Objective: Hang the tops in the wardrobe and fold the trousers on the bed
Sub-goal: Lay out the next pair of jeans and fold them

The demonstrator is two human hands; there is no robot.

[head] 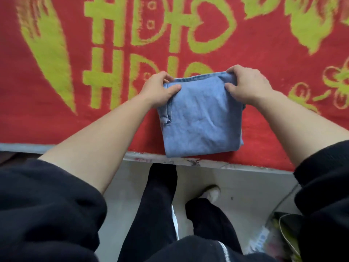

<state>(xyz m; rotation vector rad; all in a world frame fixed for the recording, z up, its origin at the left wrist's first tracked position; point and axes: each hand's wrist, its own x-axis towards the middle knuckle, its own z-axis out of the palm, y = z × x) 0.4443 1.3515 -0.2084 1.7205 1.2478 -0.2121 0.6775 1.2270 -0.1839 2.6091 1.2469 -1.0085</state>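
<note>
A pair of light blue jeans (200, 118), folded into a compact square, lies on the bed near its front edge. My left hand (158, 89) grips the far left corner of the folded jeans, thumb on top and fingers curled over the edge. My right hand (245, 86) pinches the far right corner the same way, fingers wrapped over the far edge. Both forearms reach forward from black sleeves. No tops and no wardrobe are in view.
The bed carries a red blanket (75, 120) with yellow-green patterns. Its front edge (141, 156) runs just below the jeans. Below it are a pale floor, my legs in black trousers, a shoe (211, 193), and a bag (279, 237) at the lower right.
</note>
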